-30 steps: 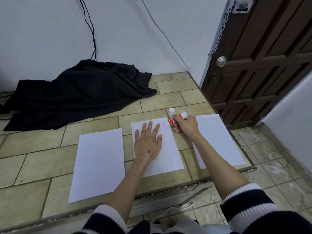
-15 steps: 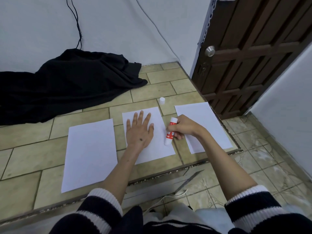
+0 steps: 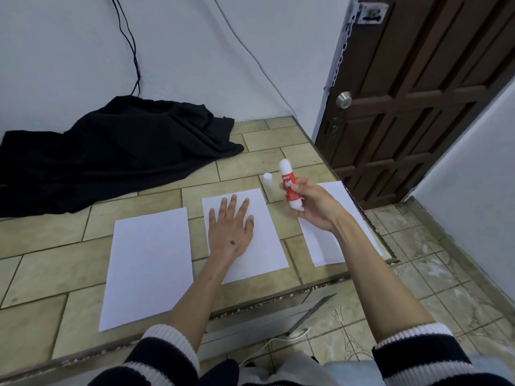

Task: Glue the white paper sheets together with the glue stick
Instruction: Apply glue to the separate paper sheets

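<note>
The person is wearing a dark navy knitted sweater with thick white ribbed stripes banding each cuff, both sleeves pushed up well behind the left hand (image 3: 230,232) and right hand (image 3: 315,208), leaving the forearms bare. A small dark mole is showing on the left hand's back.

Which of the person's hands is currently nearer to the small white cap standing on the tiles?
Right. The right hand, holding the glue stick, is just beside the white cap; the left hand lies flat on the middle sheet, farther away.

Right sheet (image 3: 331,246) partly hidden behind right hand (image 3: 315,207); glue stick (image 3: 289,185) label unreadable
</note>
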